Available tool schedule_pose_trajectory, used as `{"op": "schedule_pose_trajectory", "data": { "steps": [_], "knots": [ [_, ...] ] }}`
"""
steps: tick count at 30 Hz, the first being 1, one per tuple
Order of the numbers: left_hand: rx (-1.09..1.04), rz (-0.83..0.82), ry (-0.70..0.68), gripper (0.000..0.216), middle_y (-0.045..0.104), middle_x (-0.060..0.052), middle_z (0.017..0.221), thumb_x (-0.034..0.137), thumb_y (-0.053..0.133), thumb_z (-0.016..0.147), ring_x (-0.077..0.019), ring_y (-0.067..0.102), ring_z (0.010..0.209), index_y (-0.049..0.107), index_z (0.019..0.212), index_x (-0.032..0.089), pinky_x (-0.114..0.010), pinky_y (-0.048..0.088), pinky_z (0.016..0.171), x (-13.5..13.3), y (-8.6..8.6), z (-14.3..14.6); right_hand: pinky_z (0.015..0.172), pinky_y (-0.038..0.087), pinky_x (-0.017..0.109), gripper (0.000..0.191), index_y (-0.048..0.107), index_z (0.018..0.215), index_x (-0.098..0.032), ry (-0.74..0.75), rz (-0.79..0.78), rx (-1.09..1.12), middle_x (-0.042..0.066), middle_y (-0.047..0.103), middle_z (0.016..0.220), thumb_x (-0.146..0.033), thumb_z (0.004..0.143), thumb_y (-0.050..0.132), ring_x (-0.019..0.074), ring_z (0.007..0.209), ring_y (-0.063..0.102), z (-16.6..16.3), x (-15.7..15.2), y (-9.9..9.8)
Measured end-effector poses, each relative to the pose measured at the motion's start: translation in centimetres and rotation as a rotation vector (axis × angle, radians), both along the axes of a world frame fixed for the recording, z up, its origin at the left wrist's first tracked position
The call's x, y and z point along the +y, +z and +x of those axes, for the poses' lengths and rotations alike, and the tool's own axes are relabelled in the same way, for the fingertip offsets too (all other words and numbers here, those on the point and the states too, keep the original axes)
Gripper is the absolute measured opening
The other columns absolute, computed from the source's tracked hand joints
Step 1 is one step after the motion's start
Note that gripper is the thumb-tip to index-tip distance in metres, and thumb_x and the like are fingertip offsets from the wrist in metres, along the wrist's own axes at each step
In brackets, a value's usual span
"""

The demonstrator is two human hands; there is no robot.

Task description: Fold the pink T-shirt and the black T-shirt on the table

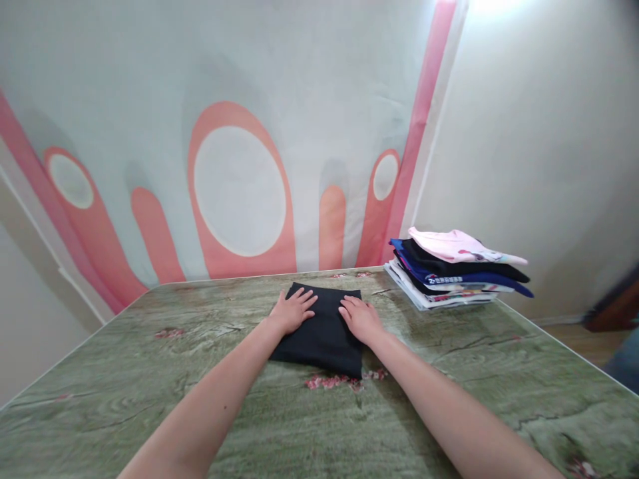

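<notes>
A black folded garment (324, 332) lies flat on the table in front of me; its exact kind cannot be made out. My left hand (293, 311) rests on its left side, palm down with the fingers spread. On the right edge of the cloth lies my right hand (360, 318), also flat, its fingers stretched toward the middle. Neither hand grips the fabric. The near edge of the garment looks slightly thick, with folded layers.
A stack of folded clothes (454, 266), pink on top with black, blue and white below, stands at the table's back right. The wood-patterned tabletop (150, 372) has pink flower prints. Behind it is a wall with a pink and orange printed backdrop (239, 193).
</notes>
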State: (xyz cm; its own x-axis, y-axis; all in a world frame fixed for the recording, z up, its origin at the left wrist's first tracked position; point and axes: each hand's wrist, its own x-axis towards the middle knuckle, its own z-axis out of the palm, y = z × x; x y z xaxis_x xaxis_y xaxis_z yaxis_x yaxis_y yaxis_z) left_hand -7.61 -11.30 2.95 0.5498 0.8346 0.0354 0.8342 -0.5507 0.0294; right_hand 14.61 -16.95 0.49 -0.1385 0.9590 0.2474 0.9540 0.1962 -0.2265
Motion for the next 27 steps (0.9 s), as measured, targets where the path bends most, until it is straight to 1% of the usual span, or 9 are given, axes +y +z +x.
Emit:
{"op": "schedule_pose_trajectory", "data": {
  "steps": [5, 9, 12, 15, 16, 18, 21, 23, 27],
  "knots": [
    [-0.015, -0.014, 0.201, 0.051, 0.045, -0.019, 0.139, 0.045, 0.028, 0.096, -0.0358, 0.039, 0.128, 0.046, 0.136, 0.019, -0.054, 0.034, 0.097, -0.1, -0.2, 1.7, 0.094, 0.035, 0.042, 0.033, 0.065, 0.101, -0.015, -0.034, -0.014, -0.142, 0.015, 0.063, 0.110, -0.018, 0.093, 0.034, 0.0258, 0.108, 0.055, 0.3, -1.0, 2.6],
    [-0.005, -0.143, 0.250, 0.060, 0.036, -0.020, 0.146, 0.051, 0.025, 0.094, -0.0383, 0.039, 0.129, 0.035, 0.143, 0.016, -0.058, 0.036, 0.095, 1.4, 0.0, 2.9, 0.086, 0.041, 0.036, 0.026, 0.069, 0.091, -0.012, 0.091, -0.069, -0.182, 0.016, 0.067, 0.096, -0.007, 0.081, 0.045, 0.0247, 0.093, 0.062, -2.3, -2.9, 3.9],
    [0.012, -0.260, 0.145, 0.054, 0.032, -0.011, 0.150, 0.050, 0.028, 0.094, -0.0360, 0.033, 0.134, 0.034, 0.143, 0.027, -0.063, 0.030, 0.097, 2.0, 1.0, 4.0, 0.077, 0.044, 0.029, 0.026, 0.072, 0.087, -0.016, 0.391, -0.145, -0.074, 0.009, 0.071, 0.091, -0.010, 0.074, 0.050, 0.0215, 0.087, 0.064, -4.8, -4.7, 4.3],
    [0.009, -0.353, -0.052, 0.042, 0.039, 0.004, 0.146, 0.047, 0.037, 0.093, -0.0283, 0.030, 0.137, 0.042, 0.135, 0.043, -0.061, 0.023, 0.104, 1.0, 2.0, 4.8, 0.068, 0.045, 0.021, 0.036, 0.074, 0.084, -0.022, 0.720, -0.299, 0.238, -0.001, 0.073, 0.081, -0.007, 0.072, 0.044, 0.0141, 0.076, 0.065, -5.4, -4.9, 4.6],
    [-0.021, -0.358, -0.122, 0.039, 0.045, 0.005, 0.143, 0.045, 0.039, 0.093, -0.0268, 0.031, 0.136, 0.047, 0.131, 0.043, -0.059, 0.021, 0.106, 0.4, 2.2, 4.7, 0.067, 0.044, 0.020, 0.038, 0.074, 0.080, -0.022, 0.713, -0.295, 0.333, -0.003, 0.072, 0.076, -0.005, 0.071, 0.042, 0.0125, 0.072, 0.064, -4.9, -4.5, 4.7],
    [-0.137, -0.297, -0.216, 0.034, 0.056, 0.003, 0.133, 0.041, 0.041, 0.093, -0.0249, 0.040, 0.131, 0.058, 0.122, 0.037, -0.051, 0.022, 0.109, -1.3, 2.3, 3.8, 0.067, 0.044, 0.021, 0.037, 0.073, 0.073, -0.020, 0.543, -0.165, 0.452, -0.002, 0.070, 0.070, -0.003, 0.069, 0.040, 0.0121, 0.067, 0.062, -3.0, -3.0, 4.7],
    [-0.304, -0.128, -0.179, 0.039, 0.061, -0.004, 0.126, 0.042, 0.036, 0.095, -0.0208, 0.051, 0.121, 0.061, 0.120, 0.025, -0.037, 0.032, 0.106, -4.0, 1.6, 0.8, 0.073, 0.043, 0.024, 0.033, 0.070, 0.070, -0.020, 0.321, 0.043, 0.482, -0.001, 0.069, 0.074, -0.001, 0.070, 0.043, 0.0141, 0.073, 0.061, 0.6, -0.3, 3.5],
    [-0.271, -0.100, -0.094, 0.047, 0.053, -0.008, 0.135, 0.047, 0.034, 0.095, -0.0211, 0.047, 0.125, 0.053, 0.130, 0.022, -0.035, 0.032, 0.106, -5.7, 0.5, -1.5, 0.080, 0.043, 0.027, 0.030, 0.069, 0.075, -0.020, 0.317, 0.101, 0.478, 0.000, 0.069, 0.080, -0.001, 0.071, 0.047, 0.0154, 0.081, 0.061, 2.3, 1.0, 2.0],
    [-0.107, -0.067, -0.060, 0.058, 0.024, -0.007, 0.154, 0.051, 0.031, 0.095, -0.0253, 0.021, 0.140, 0.023, 0.148, 0.028, -0.048, 0.018, 0.111, -7.3, -1.5, -4.5, 0.087, 0.042, 0.031, 0.026, 0.070, 0.084, -0.020, 0.399, 0.135, 0.445, 0.003, 0.067, 0.090, -0.003, 0.074, 0.052, 0.0170, 0.092, 0.059, 2.8, 1.9, -0.8]
  ]
}}
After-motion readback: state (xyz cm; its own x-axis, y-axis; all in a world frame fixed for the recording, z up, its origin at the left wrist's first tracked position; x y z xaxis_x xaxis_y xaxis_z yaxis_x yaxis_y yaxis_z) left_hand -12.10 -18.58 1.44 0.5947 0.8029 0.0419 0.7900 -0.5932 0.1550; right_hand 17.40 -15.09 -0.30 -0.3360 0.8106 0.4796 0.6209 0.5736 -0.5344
